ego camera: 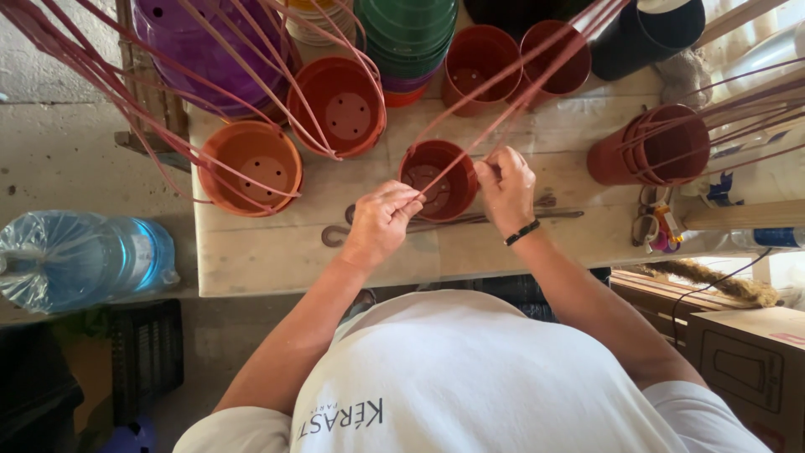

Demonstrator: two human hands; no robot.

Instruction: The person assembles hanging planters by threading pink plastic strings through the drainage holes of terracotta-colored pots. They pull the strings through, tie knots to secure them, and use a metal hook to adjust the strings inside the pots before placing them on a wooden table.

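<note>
Pale wooden planks form the worktable point(277, 260), seen from the head view. A small reddish-brown plastic pot point(438, 179), round with drain holes in its base, sits between the two hands. The left hand point(379, 220) is pinched on a thin pink hanger strand point(470, 138) at the pot's near rim; the right hand point(506, 186) is clenched at the rim's right side, though what it holds cannot be told. Beyond the grip, two orange pots point(251, 166) with strands are seen to the left, two brown pots point(478, 54) behind, and one stack of green pots point(407, 33). One water bottle point(80, 258) lies far left.
</note>
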